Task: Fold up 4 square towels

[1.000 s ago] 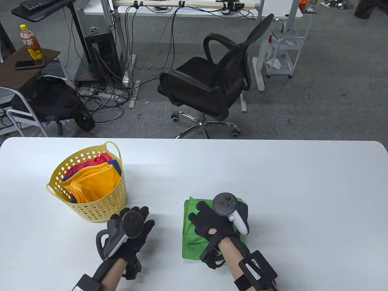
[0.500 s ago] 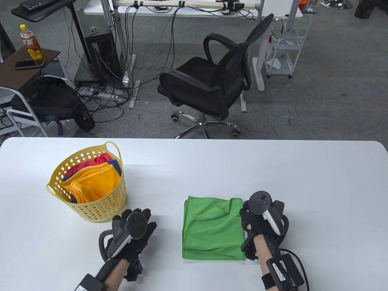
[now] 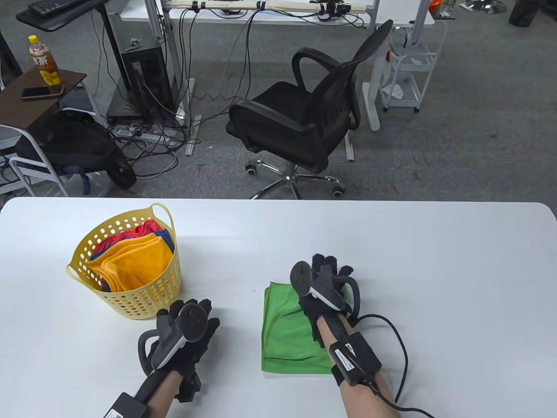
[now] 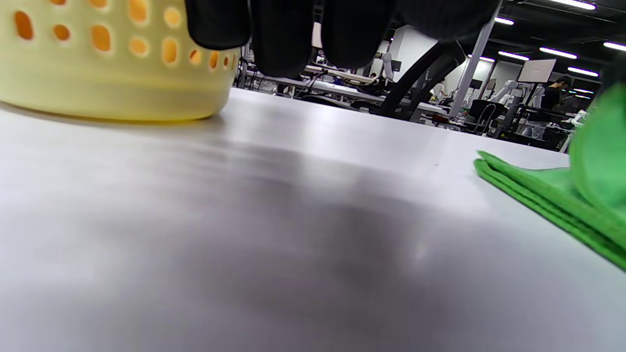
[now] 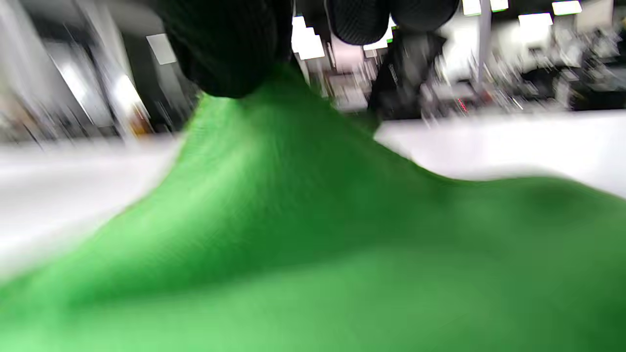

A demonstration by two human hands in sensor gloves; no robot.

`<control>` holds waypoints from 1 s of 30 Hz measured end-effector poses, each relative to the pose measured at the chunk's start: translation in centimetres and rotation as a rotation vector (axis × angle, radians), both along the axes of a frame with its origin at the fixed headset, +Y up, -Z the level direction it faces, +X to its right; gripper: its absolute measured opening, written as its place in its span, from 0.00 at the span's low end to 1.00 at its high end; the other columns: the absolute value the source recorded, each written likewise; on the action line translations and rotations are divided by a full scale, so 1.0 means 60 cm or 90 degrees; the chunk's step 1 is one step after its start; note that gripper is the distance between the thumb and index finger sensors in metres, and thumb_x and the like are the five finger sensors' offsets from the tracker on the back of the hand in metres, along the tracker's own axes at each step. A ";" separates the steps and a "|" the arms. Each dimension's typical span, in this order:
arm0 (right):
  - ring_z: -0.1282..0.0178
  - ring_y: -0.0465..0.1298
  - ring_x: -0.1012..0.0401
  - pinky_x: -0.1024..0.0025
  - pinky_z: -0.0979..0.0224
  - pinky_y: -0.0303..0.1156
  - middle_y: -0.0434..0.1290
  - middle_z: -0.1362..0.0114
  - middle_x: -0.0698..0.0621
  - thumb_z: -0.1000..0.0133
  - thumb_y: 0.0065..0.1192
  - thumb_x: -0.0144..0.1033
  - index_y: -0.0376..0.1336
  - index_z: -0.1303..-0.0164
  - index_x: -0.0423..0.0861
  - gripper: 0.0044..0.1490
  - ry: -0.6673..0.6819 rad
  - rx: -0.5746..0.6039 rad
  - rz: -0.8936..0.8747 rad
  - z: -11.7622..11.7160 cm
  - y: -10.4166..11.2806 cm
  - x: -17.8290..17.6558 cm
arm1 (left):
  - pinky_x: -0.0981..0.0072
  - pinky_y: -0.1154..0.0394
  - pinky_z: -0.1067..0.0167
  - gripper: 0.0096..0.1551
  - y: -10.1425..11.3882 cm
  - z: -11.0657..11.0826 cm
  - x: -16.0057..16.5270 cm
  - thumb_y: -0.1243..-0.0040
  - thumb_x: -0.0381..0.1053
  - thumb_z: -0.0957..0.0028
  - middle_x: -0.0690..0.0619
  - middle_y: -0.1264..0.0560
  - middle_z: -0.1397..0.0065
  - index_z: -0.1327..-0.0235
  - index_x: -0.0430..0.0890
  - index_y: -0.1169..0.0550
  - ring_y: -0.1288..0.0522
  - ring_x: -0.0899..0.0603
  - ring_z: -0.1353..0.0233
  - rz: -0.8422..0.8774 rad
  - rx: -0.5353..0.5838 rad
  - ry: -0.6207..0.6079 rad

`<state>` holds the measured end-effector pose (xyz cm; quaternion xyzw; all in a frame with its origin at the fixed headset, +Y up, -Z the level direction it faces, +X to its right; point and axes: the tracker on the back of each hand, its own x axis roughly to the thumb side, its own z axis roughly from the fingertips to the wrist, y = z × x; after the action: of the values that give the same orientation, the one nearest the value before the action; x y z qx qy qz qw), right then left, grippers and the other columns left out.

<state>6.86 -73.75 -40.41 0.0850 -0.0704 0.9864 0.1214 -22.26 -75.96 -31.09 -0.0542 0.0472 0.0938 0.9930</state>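
Nearest, the left hand (image 3: pixel 185 337) rests flat on the surface (image 3: pixel 435 283), fingers spread and holding nothing, just short of the basket (image 3: pixel 126 265) of towels. Right of it lies the folded green towel (image 3: pixel 289 335), and the right hand (image 3: pixel 326 287) reaches over its far right corner, so that hand is nearer; whether it pinches the cloth I cannot tell.

basket (image 3: pixel 126 278) left on table (image 3: pixel 435 261), towels (image 3: pixel 130 257) in it | left hand (image 3: pixel 187 335) before basket | folded towel (image 3: pixel 287 335) right of it | right hand (image 3: pixel 324 287) apparently on towel's far edge
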 end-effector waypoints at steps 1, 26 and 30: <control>0.19 0.54 0.32 0.22 0.30 0.46 0.55 0.14 0.31 0.46 0.67 0.39 0.70 0.32 0.50 0.29 0.013 0.042 -0.061 0.006 0.010 0.007 | 0.36 0.48 0.16 0.37 -0.001 -0.001 0.001 0.48 0.68 0.46 0.52 0.33 0.15 0.22 0.61 0.29 0.39 0.36 0.12 0.000 -0.002 -0.001; 0.23 0.32 0.27 0.18 0.32 0.34 0.31 0.16 0.30 0.56 0.77 0.54 0.33 0.17 0.40 0.75 -0.084 -0.509 0.074 0.040 -0.095 0.199 | 0.36 0.48 0.16 0.37 -0.025 0.010 0.030 0.48 0.68 0.47 0.52 0.32 0.15 0.22 0.61 0.29 0.38 0.36 0.13 -0.059 -0.019 -0.034; 0.24 0.28 0.29 0.19 0.32 0.32 0.28 0.16 0.34 0.56 0.79 0.50 0.32 0.18 0.42 0.74 -0.173 -0.530 -0.013 0.035 -0.098 0.324 | 0.36 0.48 0.16 0.37 -0.033 0.007 0.029 0.48 0.68 0.47 0.52 0.32 0.15 0.22 0.61 0.29 0.38 0.36 0.13 -0.062 -0.032 -0.031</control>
<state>26.32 -79.63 -38.30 -0.1021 0.3174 0.9316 0.1447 -20.50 -77.94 -30.70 -0.0790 0.0277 0.0428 0.9956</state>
